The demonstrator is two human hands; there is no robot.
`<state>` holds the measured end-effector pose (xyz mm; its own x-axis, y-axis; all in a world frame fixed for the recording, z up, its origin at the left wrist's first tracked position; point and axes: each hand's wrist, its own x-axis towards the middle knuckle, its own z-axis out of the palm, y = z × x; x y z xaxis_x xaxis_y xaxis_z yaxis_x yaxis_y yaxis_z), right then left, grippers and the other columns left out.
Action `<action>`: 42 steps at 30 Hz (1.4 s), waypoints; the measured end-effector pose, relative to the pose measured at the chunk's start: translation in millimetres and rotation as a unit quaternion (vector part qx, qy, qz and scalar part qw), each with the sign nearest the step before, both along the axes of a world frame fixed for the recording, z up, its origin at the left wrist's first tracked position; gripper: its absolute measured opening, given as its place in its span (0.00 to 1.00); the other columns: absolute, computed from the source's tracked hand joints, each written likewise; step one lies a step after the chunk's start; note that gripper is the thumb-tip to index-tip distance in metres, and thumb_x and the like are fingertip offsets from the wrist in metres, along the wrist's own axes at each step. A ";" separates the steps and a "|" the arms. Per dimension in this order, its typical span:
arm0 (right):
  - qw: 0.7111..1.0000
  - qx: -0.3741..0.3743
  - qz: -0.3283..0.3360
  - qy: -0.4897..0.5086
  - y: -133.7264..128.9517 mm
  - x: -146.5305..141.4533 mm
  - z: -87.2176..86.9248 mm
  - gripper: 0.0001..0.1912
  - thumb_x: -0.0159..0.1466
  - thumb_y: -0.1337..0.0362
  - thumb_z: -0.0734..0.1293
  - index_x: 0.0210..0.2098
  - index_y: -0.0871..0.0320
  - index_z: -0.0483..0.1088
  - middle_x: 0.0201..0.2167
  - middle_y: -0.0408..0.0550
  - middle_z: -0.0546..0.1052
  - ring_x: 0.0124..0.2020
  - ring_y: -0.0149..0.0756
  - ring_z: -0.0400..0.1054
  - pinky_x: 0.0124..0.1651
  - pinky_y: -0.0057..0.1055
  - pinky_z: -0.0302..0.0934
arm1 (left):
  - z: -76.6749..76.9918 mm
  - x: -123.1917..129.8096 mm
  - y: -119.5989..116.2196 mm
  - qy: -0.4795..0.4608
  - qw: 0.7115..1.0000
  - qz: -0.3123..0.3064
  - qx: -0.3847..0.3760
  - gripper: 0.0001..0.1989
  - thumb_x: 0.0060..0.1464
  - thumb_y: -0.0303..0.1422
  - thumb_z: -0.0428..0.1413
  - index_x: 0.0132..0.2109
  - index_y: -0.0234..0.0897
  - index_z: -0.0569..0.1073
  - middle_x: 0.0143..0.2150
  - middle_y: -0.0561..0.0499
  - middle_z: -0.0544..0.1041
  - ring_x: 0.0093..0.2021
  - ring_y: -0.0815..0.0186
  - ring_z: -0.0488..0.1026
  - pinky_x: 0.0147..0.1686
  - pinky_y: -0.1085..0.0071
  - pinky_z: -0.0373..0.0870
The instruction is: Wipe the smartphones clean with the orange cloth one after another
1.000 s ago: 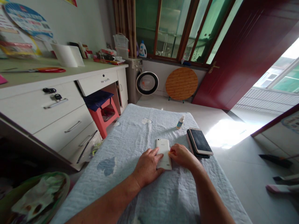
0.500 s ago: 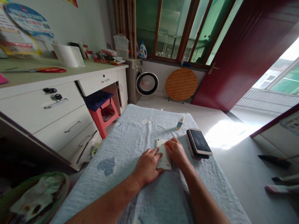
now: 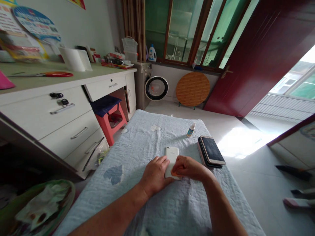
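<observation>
A white phone lies back up on the quilted cloth, its camera at the far left corner. My left hand grips the phone's left side, with the fingertips on the back and the thumb at the near end. My right hand is closed on a small orange cloth, mostly hidden by the fingers, which presses on the near part of the phone's back. Right of my hands lies a stack of phones, a gold-framed one on top, screen up. Behind it stands a small spray bottle.
The light blue quilted cover lies under everything. Left are a white desk, a red stool and a waste basket. A washing machine with its door open and a round wooden tabletop stand at the back.
My right hand has slid toward me along the phone's back with the orange cloth, from the far end to the near end. My left hand stays on the phone.
</observation>
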<state>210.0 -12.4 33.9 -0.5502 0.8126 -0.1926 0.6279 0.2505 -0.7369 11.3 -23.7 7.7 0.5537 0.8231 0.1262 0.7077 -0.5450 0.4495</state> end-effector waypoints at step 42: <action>0.944 0.280 -0.156 -0.082 36.4 -38.2 -39.6 0.10 0.63 0.70 0.64 0.35 0.53 0.78 0.36 0.48 0.67 0.41 0.36 0.60 0.46 0.29 0.56 | 9.8 3.9 -9.4 0.044 0.999 -0.008 -0.013 0.14 0.53 0.36 0.56 0.46 0.36 0.71 0.50 0.42 0.74 0.50 0.53 0.70 0.51 0.60 0.67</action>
